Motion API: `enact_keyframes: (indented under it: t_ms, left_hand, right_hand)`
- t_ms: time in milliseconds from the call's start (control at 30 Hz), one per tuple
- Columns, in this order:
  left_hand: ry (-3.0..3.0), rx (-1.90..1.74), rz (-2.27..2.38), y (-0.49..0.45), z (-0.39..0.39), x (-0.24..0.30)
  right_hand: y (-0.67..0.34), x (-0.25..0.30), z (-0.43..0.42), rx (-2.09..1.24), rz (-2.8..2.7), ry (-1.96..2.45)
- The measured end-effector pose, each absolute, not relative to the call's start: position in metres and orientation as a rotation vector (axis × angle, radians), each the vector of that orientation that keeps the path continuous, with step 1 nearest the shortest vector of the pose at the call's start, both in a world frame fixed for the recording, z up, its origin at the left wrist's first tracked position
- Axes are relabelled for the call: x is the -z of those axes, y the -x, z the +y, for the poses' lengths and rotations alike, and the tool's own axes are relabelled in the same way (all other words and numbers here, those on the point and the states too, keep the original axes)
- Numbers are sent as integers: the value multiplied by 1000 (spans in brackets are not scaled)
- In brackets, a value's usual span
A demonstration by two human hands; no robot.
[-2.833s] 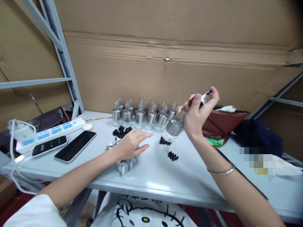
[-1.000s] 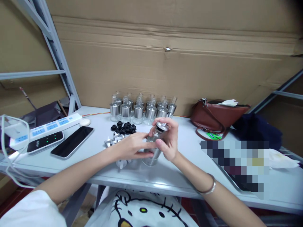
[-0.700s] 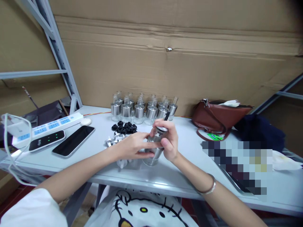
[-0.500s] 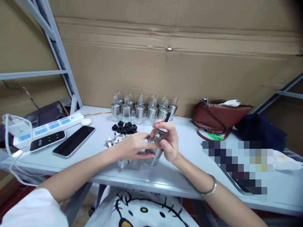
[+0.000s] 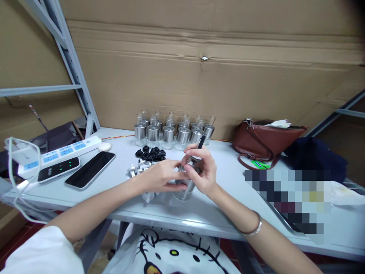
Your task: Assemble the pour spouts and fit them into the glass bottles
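Note:
A small glass bottle with a silver metal sleeve (image 5: pixel 184 189) stands on the grey table (image 5: pixel 199 211) near the front edge. My left hand (image 5: pixel 161 177) grips its body from the left. My right hand (image 5: pixel 201 171) wraps around its top, fingers on the silver cap, and a thin black-tipped stick (image 5: pixel 201 141) pokes up above them. White plastic parts (image 5: pixel 148 196) lie by my left hand. A pile of black rubber pieces (image 5: pixel 150 153) sits just behind it.
Several matching silver-sleeved bottles (image 5: pixel 173 133) stand in rows at the back against cardboard. Two phones (image 5: pixel 90 169) and a power strip (image 5: pixel 61 151) lie at the left, by a metal rack post (image 5: pixel 74 68). A brown bag (image 5: pixel 264 142) and dark cloth (image 5: pixel 313 158) lie at the right.
My right hand brought the bottle down from mid-air onto the table in front of me, and my left hand moved from the white parts to grip it. Over the last second, only small finger movements.

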State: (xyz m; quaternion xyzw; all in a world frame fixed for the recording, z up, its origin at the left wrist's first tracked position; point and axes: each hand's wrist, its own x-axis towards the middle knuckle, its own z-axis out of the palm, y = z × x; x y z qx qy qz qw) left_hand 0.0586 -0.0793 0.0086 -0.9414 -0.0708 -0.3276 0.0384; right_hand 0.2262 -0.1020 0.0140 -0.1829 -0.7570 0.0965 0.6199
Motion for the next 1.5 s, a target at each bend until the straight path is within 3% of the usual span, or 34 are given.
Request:
enact_keyframes:
  t_ms: [800, 1133, 1500]
  left_hand:
    - [2933, 948, -252, -58, -79, -8]
    - [2906, 946, -257, -58, -80, -8]
    - [2910, 947, -251, -58, -80, -9]
  right_hand:
    - [-225, -13, -104, -31, -1807, 459]
    - [-220, -14, -111, -345, -1662, 587]
    - [-218, -16, -111, -479, -1570, 604]
